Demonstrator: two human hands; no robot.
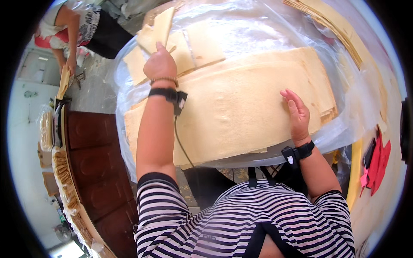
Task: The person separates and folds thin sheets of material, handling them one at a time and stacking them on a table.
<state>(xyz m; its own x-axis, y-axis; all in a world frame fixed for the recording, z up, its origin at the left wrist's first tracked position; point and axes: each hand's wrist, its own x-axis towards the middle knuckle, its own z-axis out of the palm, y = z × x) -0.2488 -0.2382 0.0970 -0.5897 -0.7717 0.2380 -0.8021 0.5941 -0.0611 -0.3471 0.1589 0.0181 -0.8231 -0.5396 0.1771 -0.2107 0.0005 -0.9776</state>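
A stack of broad, pale-yellow thin sheets [232,106], which look like bean curd sheets, lies in front of me on clear plastic film [251,29]. My left hand [160,64] reaches over the far left of the stack, its thumb against a folded strip of sheet [164,25] that it grips. Beneath that strip are smaller rectangular pieces [201,42], side by side on the film. My right hand [298,117] hovers above or rests on the stack's right part, holding nothing, fingers loosely curved and thumb apart; contact cannot be made out.
At upper left a person [71,29] holds a folded yellow strip [64,82]. Layered yellow sheets [345,35] lie at far right, near red cloth [379,164]. A dark red panelled surface [96,154] and a ledge with wrapped brown bundles [66,180] are on the left.
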